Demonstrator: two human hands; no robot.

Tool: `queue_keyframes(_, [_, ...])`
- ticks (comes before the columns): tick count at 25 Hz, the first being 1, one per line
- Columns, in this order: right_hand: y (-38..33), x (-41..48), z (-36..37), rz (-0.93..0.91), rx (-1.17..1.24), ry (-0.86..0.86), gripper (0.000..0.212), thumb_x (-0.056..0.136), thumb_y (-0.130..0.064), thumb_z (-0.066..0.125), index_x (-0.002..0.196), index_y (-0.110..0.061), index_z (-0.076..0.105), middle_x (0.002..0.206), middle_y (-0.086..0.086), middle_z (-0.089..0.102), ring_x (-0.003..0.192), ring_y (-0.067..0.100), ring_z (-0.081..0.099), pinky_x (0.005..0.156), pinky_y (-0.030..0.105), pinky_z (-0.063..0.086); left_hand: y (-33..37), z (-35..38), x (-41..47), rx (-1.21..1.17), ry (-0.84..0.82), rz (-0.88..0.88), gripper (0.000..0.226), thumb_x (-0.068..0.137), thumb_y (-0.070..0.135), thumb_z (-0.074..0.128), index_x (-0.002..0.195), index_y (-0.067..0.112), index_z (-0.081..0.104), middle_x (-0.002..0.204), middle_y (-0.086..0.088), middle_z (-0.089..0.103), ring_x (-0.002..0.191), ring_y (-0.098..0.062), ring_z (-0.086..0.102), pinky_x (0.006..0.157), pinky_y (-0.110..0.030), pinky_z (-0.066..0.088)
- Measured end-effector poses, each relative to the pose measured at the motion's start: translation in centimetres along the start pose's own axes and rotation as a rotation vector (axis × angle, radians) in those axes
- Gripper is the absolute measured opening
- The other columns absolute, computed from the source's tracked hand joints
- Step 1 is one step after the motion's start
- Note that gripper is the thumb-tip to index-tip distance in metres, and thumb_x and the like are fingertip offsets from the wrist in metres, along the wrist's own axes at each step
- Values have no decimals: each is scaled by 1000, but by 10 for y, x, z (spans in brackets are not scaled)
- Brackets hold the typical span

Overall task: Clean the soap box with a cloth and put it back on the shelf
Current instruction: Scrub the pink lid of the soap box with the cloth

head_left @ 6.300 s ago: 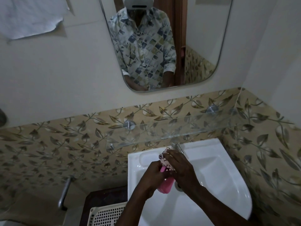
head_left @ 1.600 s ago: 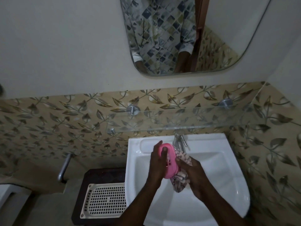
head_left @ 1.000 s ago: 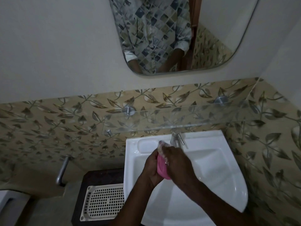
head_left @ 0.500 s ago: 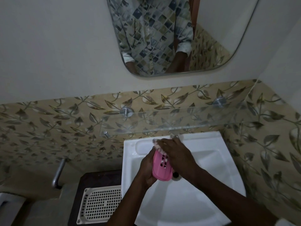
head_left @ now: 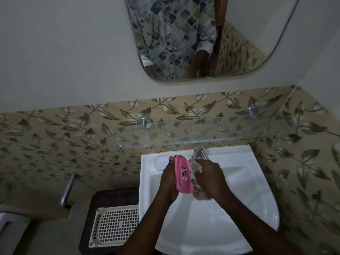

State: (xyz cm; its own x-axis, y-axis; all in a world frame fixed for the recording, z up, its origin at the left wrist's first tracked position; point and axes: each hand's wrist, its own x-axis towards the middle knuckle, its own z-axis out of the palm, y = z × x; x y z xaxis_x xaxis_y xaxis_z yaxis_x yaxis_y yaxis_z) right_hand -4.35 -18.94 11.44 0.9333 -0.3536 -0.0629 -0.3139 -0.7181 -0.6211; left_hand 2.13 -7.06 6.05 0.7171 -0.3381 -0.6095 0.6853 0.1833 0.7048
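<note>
Over the sink's (head_left: 257, 199) back edge, the left hand (head_left: 168, 183) holds the pink soap box (head_left: 183, 174) by its long rim; light, stiff, likely slippery plastic. The right hand (head_left: 209, 178) bunches a soft cloth (head_left: 197, 195) against it.

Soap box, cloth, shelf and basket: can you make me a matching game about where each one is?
Things:
1. soap box
2. cloth
3. glass shelf
4. white basket

Places:
A. on the dark stand left of the sink
B. in the right hand
C. on the tiled wall above the sink
D. in the left hand

Pairs: 1-D, 2-B, 3-C, 4-A
</note>
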Motion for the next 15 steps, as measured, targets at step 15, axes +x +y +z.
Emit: queue_keyframes(15, [31,-37,-4,-752,-207,91,59,67,10,71,121,-11,69,115,8,70,93,29,63,72,35,59,24,-4,-3,-490,-106,-246,68,98,51,46,144,1,43,104,-27,60,92,-39,58,94,-51,42])
